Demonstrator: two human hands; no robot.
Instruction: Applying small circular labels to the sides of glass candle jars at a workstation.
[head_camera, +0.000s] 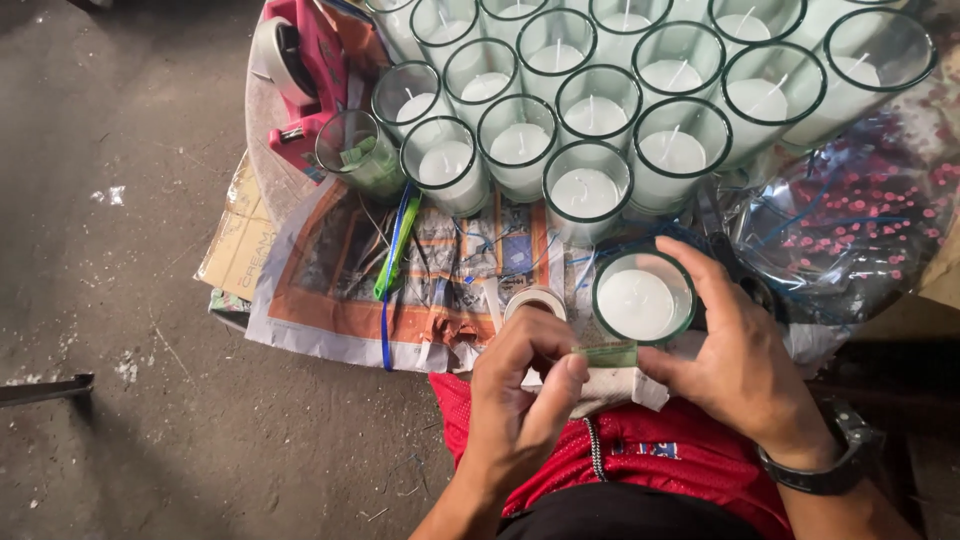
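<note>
Grey, stained concrete floor (120, 300) runs under everything, and the person sits low over it with red shorts (640, 455) filling the bottom of the view.

Nearest, on the lap, the right hand (745, 365) curls around the side of a candle glass (643, 297) filled with white wax, thumb and fingers cupping its wall. The left hand (515, 395) pinches the end of a narrow green strip (607, 354) and presses it against the glass's near side — the strip looks only partly laid on, so by my reading this glass is mid-way through its band. A white cloth (610, 390) lies under the glass.

Just beyond the knuckles sits a small roll of tape (535, 300), close at hand. Printed paper (330, 290) covers the low surface, strewn with cut blue and green strips (397, 245) — loose clutter rather than a real obstacle.

Farther off stands a tight cluster of similar filled glasses (595, 105), wicks up; I cannot tell from here which carry bands already. One empty glass (358, 150) holds green scraps. A pink tape dispenser (305, 65) lies at the far left, and clear wrapping dotted with pink (860, 215) crowds the right.
</note>
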